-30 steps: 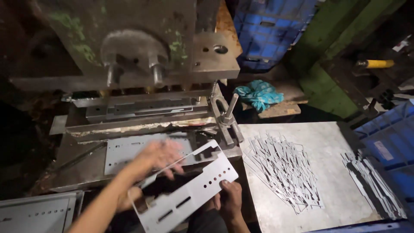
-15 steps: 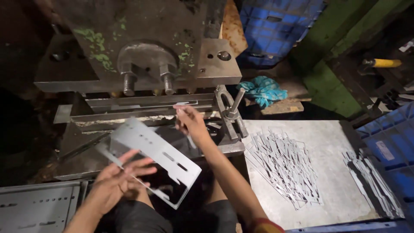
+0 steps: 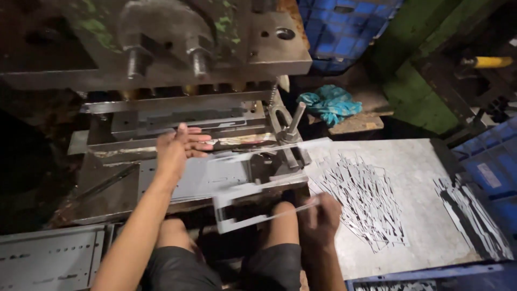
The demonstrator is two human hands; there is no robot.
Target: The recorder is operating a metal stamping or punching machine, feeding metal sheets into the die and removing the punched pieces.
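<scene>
While one hand (image 3: 322, 216) holds one plate (image 3: 253, 200), another (image 3: 175, 148) reaches.

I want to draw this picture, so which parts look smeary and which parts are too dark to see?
In the head view, the right hand and the punched metal plate it holds are streaked with motion blur; the left hand on the press is sharper. The left edge and the space under the press sink into deep shadow, while the metal table looks brightest.

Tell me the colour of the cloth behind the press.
Teal blue cloth, clearest in the head view.
</scene>
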